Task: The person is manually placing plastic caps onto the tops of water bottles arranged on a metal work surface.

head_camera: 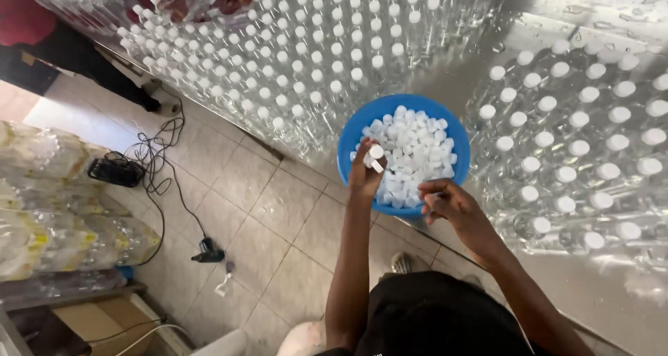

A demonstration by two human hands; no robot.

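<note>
A blue bowl (355, 130) full of white bottle caps (414, 151) rests on top of capped clear bottles. My left hand (364, 176) is at the bowl's near left rim, fingers closed on a couple of white caps (375, 158). My right hand (449, 203) hovers at the bowl's near rim, fingers curled; a small cap seems pinched in them, but I cannot tell for sure. Rows of clear plastic bottles with white caps (577, 140) stand to the right of the bowl.
A large block of capped clear bottles (299, 57) fills the top of the view. Shrink-wrapped bottle packs (49, 210) lie at the left. Black cables (156, 154) and a plug (207, 252) trail over the tiled floor (264, 210). A cardboard box (97, 321) sits bottom left.
</note>
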